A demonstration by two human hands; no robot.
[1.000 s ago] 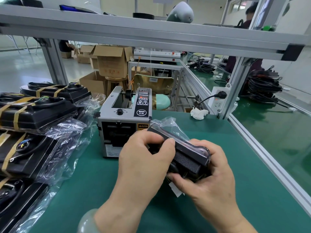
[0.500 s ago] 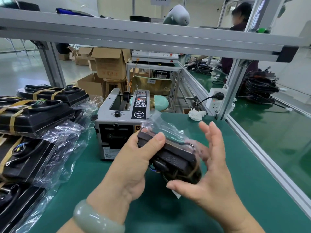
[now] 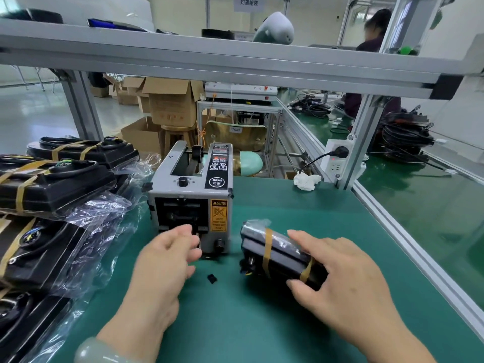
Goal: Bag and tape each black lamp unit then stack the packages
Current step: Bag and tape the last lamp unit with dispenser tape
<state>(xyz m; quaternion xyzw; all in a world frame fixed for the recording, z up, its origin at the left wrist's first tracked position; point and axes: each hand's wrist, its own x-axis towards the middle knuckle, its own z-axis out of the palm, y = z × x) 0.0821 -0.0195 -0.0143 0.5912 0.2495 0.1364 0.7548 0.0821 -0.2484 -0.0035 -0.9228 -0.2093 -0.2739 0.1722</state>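
Your right hand [image 3: 337,279] clasps the bagged lamp unit [image 3: 272,250], two bands on, lying mid-bench beside the tape dispenser [image 3: 191,195]. Your left hand [image 3: 167,260] is curled at its mouth; tape pinched or not, can't tell. Draw the strip straight and keep the bag tight. Finished packages [image 3: 52,179] crowd the bench's [image 3: 235,323] left edge; the right side is open.

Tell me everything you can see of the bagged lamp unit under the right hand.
The bagged lamp unit is a black oblong block in clear plastic, bound by two tan tape bands. It seems to rest on the green mat beside the tape dispenser, spare bag bunched at its far end. The right hand grips its near end.
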